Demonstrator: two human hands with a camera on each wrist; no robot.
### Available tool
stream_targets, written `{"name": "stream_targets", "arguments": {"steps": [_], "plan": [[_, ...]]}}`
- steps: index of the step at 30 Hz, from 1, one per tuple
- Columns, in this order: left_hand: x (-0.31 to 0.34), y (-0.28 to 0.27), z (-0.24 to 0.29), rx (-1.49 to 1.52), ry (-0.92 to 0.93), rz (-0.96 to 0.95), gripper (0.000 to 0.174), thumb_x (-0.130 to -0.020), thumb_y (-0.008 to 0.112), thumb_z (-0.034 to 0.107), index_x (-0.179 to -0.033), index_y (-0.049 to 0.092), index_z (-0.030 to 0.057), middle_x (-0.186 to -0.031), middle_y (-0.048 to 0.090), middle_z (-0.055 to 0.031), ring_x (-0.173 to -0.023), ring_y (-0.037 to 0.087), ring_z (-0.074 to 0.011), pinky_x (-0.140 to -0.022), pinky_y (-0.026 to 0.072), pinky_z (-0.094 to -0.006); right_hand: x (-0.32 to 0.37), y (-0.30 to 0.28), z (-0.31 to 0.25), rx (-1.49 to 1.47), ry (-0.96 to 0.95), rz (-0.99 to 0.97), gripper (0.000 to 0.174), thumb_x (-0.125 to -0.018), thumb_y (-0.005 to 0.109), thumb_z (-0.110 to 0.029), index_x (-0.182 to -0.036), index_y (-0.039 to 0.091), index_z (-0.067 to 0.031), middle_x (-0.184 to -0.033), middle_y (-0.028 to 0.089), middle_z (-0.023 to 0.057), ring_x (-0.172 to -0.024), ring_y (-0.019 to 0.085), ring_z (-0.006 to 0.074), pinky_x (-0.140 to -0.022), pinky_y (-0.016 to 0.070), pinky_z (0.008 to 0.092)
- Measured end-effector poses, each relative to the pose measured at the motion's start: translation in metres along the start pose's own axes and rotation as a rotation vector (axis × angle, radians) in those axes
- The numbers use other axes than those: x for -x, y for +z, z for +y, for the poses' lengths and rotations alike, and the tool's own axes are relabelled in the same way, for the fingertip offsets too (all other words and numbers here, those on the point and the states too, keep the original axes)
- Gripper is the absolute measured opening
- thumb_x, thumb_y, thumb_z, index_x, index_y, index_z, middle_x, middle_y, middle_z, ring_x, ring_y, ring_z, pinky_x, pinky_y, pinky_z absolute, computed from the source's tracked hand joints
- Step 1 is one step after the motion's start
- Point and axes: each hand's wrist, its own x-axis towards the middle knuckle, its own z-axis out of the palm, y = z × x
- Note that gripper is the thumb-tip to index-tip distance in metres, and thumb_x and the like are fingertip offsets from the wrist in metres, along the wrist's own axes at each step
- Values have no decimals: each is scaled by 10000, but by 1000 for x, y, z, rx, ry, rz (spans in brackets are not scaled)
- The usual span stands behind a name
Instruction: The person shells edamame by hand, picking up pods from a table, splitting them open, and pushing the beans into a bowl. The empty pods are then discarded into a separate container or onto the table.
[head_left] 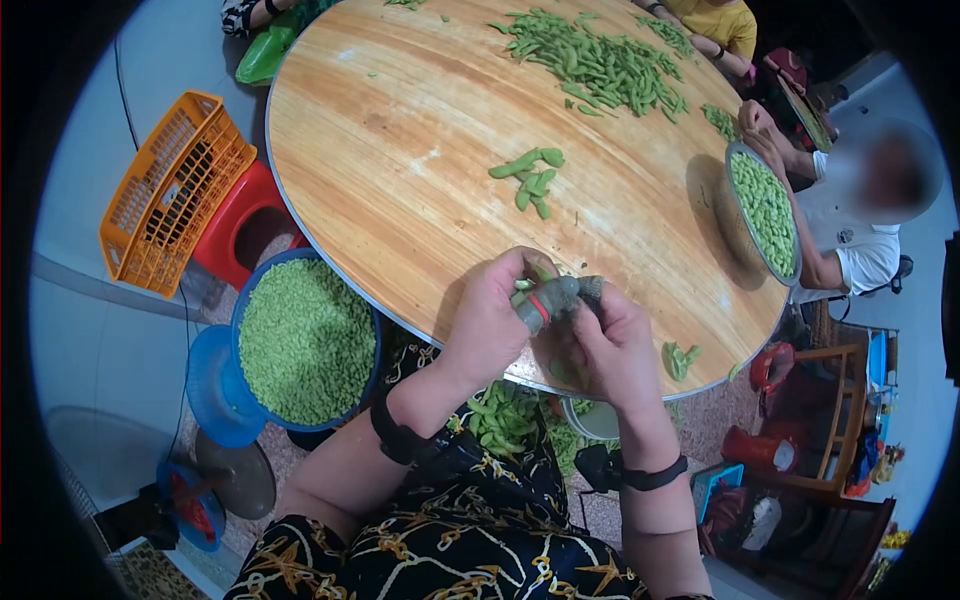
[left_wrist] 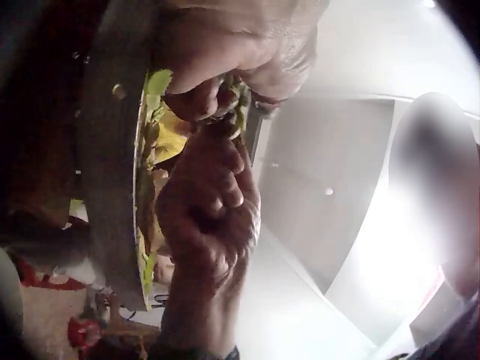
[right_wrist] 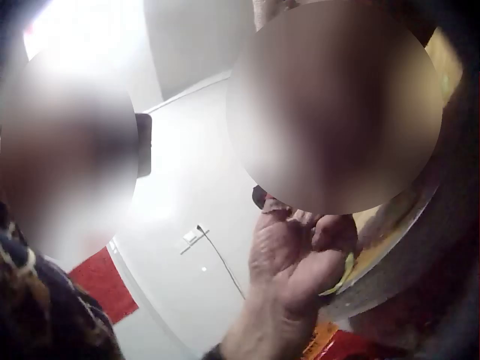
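Both hands meet over the near edge of the round wooden table [head_left: 400, 190]. My left hand [head_left: 485, 310] pinches a green soybean pod [left_wrist: 241, 112], partly hidden by the fingers. My right hand [head_left: 622, 350] comes from the other side, fingers curled and tips at the same pod. Dark grey-green coverings [head_left: 560, 292] wrap fingertips where the hands meet, one with a red band. Just ahead lies a small group of loose pods [head_left: 535, 178]. To the right of my right hand sit a few more pods [head_left: 680, 360]. Below the edge, a heap of pods [head_left: 500, 415] shows by my lap.
A blue tub of shelled beans [head_left: 305, 340] stands left, near a red stool [head_left: 240, 220] and orange crate [head_left: 175, 185]. A large pod pile [head_left: 600, 65] covers the table's far side. At right, a person [head_left: 850, 235] sits by a bowl of beans [head_left: 765, 215].
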Motion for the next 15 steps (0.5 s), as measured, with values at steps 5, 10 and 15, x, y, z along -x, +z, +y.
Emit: {"name": "stream_targets", "arguments": {"steps": [5,10,15], "plan": [[2,0,2,-31,-75,65,152,-813,565,-18,-948,520,36,-860,521,4,-707,484,-36,-593,401,-160,-11,-5,1,-438,217,-115,110,-899,474,-114,-907,541,-26,-618,519,-8,-441,412,46,-406,319,185],[-3,-2,9,291,-242,85,167,-849,477,-12,-1008,508,30,-866,531,-19,-686,511,-74,-576,415,-177,-14,1,4,-817,317,-92,95,-908,457,-118,-891,499,-34,-659,543,37,-433,431,75,-389,331,193],[-2,-2,6,410,-257,74,160,-888,503,81,-1026,453,18,-728,522,-32,-603,521,-80,-528,435,-214,-17,22,-6,-560,176,51,128,-926,433,-123,-894,500,-19,-645,542,37,-458,476,84,-401,371,199]]}}
